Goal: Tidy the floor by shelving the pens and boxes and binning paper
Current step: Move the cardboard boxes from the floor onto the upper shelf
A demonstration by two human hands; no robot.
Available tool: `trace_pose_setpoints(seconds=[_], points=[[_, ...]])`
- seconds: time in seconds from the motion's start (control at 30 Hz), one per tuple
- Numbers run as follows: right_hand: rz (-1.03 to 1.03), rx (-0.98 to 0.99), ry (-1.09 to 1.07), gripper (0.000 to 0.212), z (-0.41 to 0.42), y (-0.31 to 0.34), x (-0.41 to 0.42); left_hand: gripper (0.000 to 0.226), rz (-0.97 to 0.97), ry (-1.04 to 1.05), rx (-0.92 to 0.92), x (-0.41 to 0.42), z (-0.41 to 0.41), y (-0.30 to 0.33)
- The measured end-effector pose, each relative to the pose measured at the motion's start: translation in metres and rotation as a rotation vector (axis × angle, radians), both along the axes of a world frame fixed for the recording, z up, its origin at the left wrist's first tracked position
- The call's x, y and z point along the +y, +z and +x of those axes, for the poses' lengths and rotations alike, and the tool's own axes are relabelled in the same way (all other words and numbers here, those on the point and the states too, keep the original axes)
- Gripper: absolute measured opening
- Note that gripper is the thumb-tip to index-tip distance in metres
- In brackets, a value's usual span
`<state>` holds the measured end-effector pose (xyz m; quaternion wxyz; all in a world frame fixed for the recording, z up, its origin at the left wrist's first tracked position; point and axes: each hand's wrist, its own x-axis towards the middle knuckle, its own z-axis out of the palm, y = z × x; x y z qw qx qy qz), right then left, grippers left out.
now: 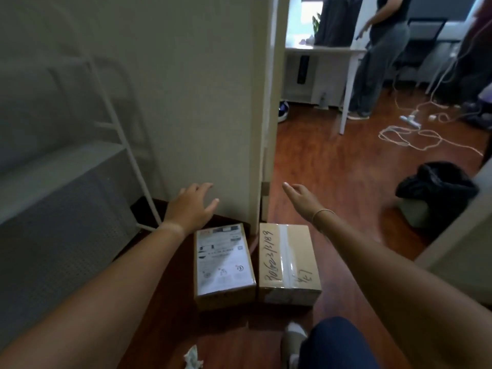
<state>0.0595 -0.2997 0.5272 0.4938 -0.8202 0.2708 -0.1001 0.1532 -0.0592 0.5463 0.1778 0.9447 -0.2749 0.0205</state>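
The crumpled paper (pixel 193 358) is cut off by the bottom edge, and the shelf (pixel 61 166) by the left edge. The far end of the labelled box (pixel 223 262) is partly hidden behind the left wrist, and its print is too blurred to be read.

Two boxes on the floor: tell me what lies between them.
Only a narrow strip of bare wood floor separates the labelled box from the taped box, in the head view.
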Motion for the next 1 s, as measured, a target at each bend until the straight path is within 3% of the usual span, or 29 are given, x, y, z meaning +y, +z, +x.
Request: trace_pose_setpoints(seconds=[0.27, 0.47, 0.6, 0.73, 0.87, 1.0], points=[[0.155, 0.196, -0.189, 0.065, -0.025, -0.165, -0.082, 0.058, 0.121, -0.121, 0.284, -0.114, 0.014, -0.157], [0.251, 0.286, -0.274, 0.069, -0.03, -0.281, -0.121, 0.064, 0.06, -0.082, 0.557, -0.161, 0.017, -0.279], [0.321, 0.297, -0.306, 0.066, -0.021, -0.332, -0.141, 0.071, -0.005, -0.014, 0.726, -0.184, 0.033, -0.333], [0.363, 0.309, -0.347, 0.072, -0.005, -0.371, -0.164, 0.062, -0.168, 0.097, 0.848, -0.213, 0.057, -0.374], [0.34, 0.331, -0.352, 0.075, 0.01, -0.395, -0.18, 0.076, -0.237, 0.247, 0.938, -0.231, 0.077, -0.406], [0.404, 0.362, -0.358, 0.079, 0.025, -0.416, -0.194, 0.061, -0.287, 0.33, 1.023, -0.242, 0.086, -0.432]])
